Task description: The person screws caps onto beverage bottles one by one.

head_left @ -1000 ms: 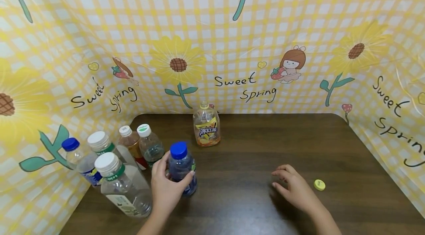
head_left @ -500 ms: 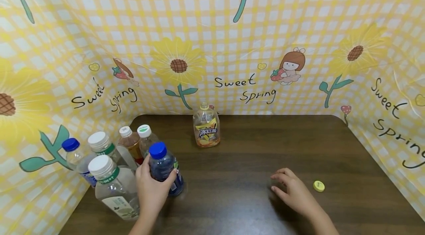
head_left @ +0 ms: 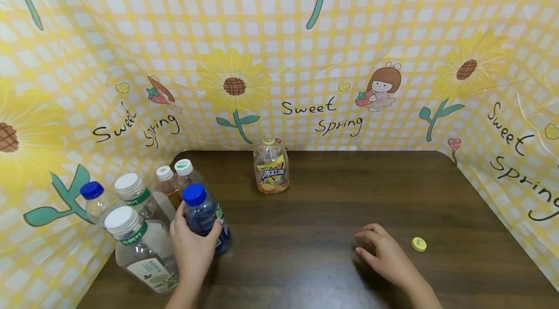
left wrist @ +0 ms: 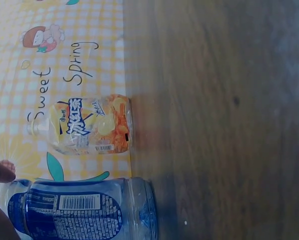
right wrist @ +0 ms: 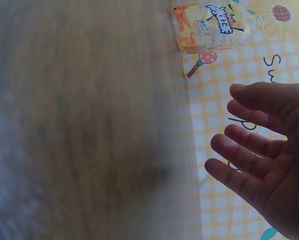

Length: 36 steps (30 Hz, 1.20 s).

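Observation:
My left hand (head_left: 192, 253) grips a blue-labelled plastic bottle (head_left: 203, 219) with a blue cap, thumb on its right side. The bottle stands at the right of a group of capped bottles. In the left wrist view the blue label (left wrist: 79, 205) shows a barcode, with part of the fingers at the edge. My right hand (head_left: 386, 255) hovers over the table at the right, fingers loosely bent and holding nothing. A yellow cap (head_left: 419, 244) lies to its right. An uncapped iced tea bottle (head_left: 271, 170) with a yellow-orange label stands upright near the back edge.
Left of my left hand stand a large white-capped bottle (head_left: 150, 255), another white-capped one (head_left: 146, 202), a blue-capped clear bottle (head_left: 98, 204), a brownish bottle (head_left: 168, 187) and a clear bottle (head_left: 192, 173). A checkered cloth (head_left: 297, 71) surrounds the wooden table (head_left: 332, 192).
My left hand has moved left with the blue-labelled bottle. The large white-capped bottle and the clear bottle behind have shifted left as well. My right hand has stayed almost still.

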{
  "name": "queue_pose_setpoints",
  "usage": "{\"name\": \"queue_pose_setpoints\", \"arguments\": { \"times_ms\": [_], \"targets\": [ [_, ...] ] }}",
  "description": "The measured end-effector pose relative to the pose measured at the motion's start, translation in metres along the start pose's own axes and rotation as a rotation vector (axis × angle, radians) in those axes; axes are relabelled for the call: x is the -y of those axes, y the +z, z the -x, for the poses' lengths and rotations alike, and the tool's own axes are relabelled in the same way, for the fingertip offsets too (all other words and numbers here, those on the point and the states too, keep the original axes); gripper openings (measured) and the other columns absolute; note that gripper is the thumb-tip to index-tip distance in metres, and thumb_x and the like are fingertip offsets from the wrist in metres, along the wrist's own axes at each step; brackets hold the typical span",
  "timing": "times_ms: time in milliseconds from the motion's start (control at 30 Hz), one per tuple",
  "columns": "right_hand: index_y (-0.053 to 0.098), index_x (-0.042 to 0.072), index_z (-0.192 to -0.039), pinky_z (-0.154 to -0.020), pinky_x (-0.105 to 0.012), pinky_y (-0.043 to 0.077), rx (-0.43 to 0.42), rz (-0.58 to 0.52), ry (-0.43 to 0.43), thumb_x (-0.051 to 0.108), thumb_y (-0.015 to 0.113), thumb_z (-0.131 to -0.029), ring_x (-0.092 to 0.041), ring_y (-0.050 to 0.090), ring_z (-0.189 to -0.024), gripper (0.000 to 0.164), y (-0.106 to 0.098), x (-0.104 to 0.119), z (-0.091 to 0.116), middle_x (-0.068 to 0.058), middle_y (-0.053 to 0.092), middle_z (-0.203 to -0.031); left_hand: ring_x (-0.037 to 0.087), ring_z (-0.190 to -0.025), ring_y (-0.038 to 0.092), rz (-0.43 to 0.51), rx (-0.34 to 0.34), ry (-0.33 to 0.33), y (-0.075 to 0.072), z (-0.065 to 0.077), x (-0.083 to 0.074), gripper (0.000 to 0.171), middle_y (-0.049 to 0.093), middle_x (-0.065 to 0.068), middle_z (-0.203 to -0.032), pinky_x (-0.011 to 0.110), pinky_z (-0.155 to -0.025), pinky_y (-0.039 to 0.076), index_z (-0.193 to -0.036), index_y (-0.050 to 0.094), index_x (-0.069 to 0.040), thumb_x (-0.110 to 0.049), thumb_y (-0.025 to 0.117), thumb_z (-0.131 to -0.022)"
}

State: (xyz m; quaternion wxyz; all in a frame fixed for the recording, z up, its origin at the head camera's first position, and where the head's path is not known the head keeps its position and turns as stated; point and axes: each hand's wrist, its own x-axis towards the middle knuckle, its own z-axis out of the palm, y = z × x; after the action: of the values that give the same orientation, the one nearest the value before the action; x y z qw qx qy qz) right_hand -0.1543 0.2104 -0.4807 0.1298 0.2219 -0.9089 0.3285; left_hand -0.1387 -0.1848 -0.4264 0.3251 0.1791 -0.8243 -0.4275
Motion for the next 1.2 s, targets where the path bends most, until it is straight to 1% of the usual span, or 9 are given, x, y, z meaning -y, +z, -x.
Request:
{"name": "queue_pose_setpoints", "arguments": {
  "times_ms": [233,367,467,567,667,733,900,1033,1200],
  "targets": [
    [0.070,0.005,-0.099,-0.069,-0.028,0.051,-0.028,0.003,-0.026,0.001,0.080,-0.075,-0.013,0.057,-0.084,0.026,0.001,0.000,0.002,-0.001,0.059,-0.105,0.046,-0.127,0.037,0.014,-0.021,0.017,0.003,0.006,-0.004,0.098,0.039,0.031,-0.138,0.063,-0.102,0.031,-0.151,0.026,0.000,-0.013,0.084,-0.073],
    [0.070,0.006,-0.098,-0.069,-0.028,0.051,-0.044,0.019,-0.044,0.002,0.081,-0.074,-0.012,0.057,-0.083,0.026,0.001,0.000,0.002,-0.001,0.060,-0.105,0.042,-0.135,0.032,0.044,-0.089,0.081,0.005,0.009,-0.011,0.102,0.033,0.027,-0.147,0.059,-0.109,0.026,-0.153,0.020,-0.001,-0.012,0.084,-0.074],
    [0.070,0.006,-0.097,-0.068,-0.028,0.051,-0.054,0.019,-0.066,0.002,0.081,-0.074,-0.012,0.057,-0.083,0.026,0.002,0.000,0.003,0.000,0.059,-0.104,0.038,-0.134,0.033,0.138,-0.237,0.252,0.009,0.015,-0.023,0.095,0.036,0.027,-0.144,0.049,-0.112,0.026,-0.150,0.027,0.001,-0.010,0.082,-0.073],
    [0.070,0.006,-0.097,-0.068,-0.028,0.051,-0.061,0.015,-0.081,0.002,0.081,-0.073,-0.013,0.058,-0.082,0.027,0.002,-0.001,0.003,0.000,0.059,-0.104,0.034,-0.122,0.042,0.286,-0.392,0.499,0.017,0.023,-0.042,0.078,0.047,0.031,-0.128,0.038,-0.108,0.031,-0.135,0.041,0.011,-0.006,0.077,-0.068],
    [0.070,0.005,-0.097,-0.068,-0.028,0.051,-0.064,0.016,-0.089,0.002,0.081,-0.073,-0.014,0.058,-0.081,0.027,0.004,-0.001,0.003,-0.001,0.060,-0.103,0.032,-0.111,0.047,0.379,-0.355,0.642,0.032,0.029,-0.054,0.068,0.052,0.031,-0.114,0.031,-0.104,0.036,-0.124,0.047,0.016,-0.004,0.076,-0.066],
    [0.070,0.005,-0.096,-0.068,-0.028,0.051,-0.060,0.018,-0.086,0.001,0.081,-0.072,-0.013,0.058,-0.081,0.027,0.004,0.000,0.002,-0.001,0.060,-0.103,0.030,-0.110,0.050,0.378,-0.209,0.595,0.047,0.026,-0.049,0.069,0.053,0.026,-0.113,0.030,-0.103,0.039,-0.127,0.047,0.011,-0.004,0.080,-0.068],
    [0.070,0.005,-0.096,-0.069,-0.029,0.052,-0.055,0.022,-0.106,0.002,0.081,-0.073,-0.012,0.058,-0.081,0.026,0.005,0.001,-0.002,0.000,0.059,-0.102,0.030,-0.122,0.048,0.283,0.146,0.281,0.088,0.000,-0.049,0.082,0.049,0.017,-0.129,0.038,-0.105,0.040,-0.139,0.042,-0.001,-0.009,0.086,-0.071],
    [0.070,0.005,-0.097,-0.069,-0.029,0.052,-0.034,0.024,-0.107,0.003,0.080,-0.075,-0.013,0.058,-0.082,0.024,0.004,0.002,-0.006,0.000,0.059,-0.103,0.033,-0.135,0.035,0.297,0.268,0.140,0.118,-0.034,-0.051,0.096,0.036,0.017,-0.146,0.049,-0.109,0.033,-0.148,0.033,-0.007,-0.012,0.088,-0.070],
    [0.070,0.006,-0.098,-0.070,-0.030,0.052,-0.009,0.010,-0.083,0.004,0.080,-0.076,-0.015,0.059,-0.083,0.024,0.005,0.003,-0.008,0.000,0.059,-0.103,0.035,-0.143,0.017,0.294,0.390,0.063,0.140,-0.068,-0.050,0.117,0.013,0.011,-0.159,0.057,-0.109,0.029,-0.156,0.013,-0.024,-0.019,0.090,-0.068]
  ]
}}
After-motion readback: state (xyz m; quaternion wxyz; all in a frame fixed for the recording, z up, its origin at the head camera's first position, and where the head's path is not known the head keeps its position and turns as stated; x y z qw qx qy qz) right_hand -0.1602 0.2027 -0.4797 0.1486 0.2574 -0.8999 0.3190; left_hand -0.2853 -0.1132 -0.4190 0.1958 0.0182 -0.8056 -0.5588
